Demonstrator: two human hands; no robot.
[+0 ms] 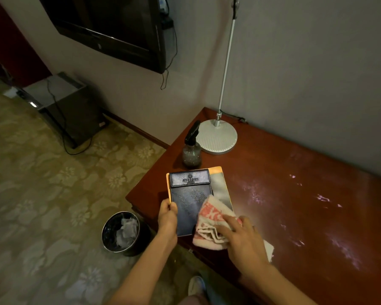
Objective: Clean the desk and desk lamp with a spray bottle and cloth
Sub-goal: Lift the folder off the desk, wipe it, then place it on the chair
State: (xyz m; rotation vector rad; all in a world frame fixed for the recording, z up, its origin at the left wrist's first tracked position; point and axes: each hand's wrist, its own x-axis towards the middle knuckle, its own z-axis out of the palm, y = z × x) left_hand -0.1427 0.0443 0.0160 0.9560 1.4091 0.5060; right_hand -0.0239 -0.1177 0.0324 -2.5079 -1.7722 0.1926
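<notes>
Desk (295, 172): reddish-brown wood, filling the right half of the frame against a grey wall. Pale glistening streaks and patches cross its top at centre right.

Desk lamp (217, 137): round, white, dimpled base standing at the far corner of the desk, upper centre. A thin silver pole rises from it to the top edge of the frame.

Spray bottle (191, 150): dark, rounded body with a black trigger head. It stands upright just left of the lamp base, near the desk's left edge.

Folder (189, 199): dark leather with an embossed flap at its far end. It lies on an orange-edged booklet (220, 186) at the desk's near left corner.

Left hand (167, 219): at lower centre, grasping the folder's left edge, thumb on top and fingers curled round it.

Cloth (213, 225): white with a red pattern, bunched. It rests on the folder's lower right part and on the desk beside it.

Right hand (240, 236): laid on top of the cloth, fingers extended and spread, pressing it down rather than clasping it.

Waste bin (123, 233): dark and round, with crumpled paper inside. It stands on the floor at lower left of the desk.

Television (110, 29): wall-mounted at upper left, with cables hanging below it.

Cabinet (68, 106): low and dark, against the wall at left, with a cable trailing onto the floral carpet (42, 194).

Shoe (196, 285): a pale toe at the bottom centre.
</notes>
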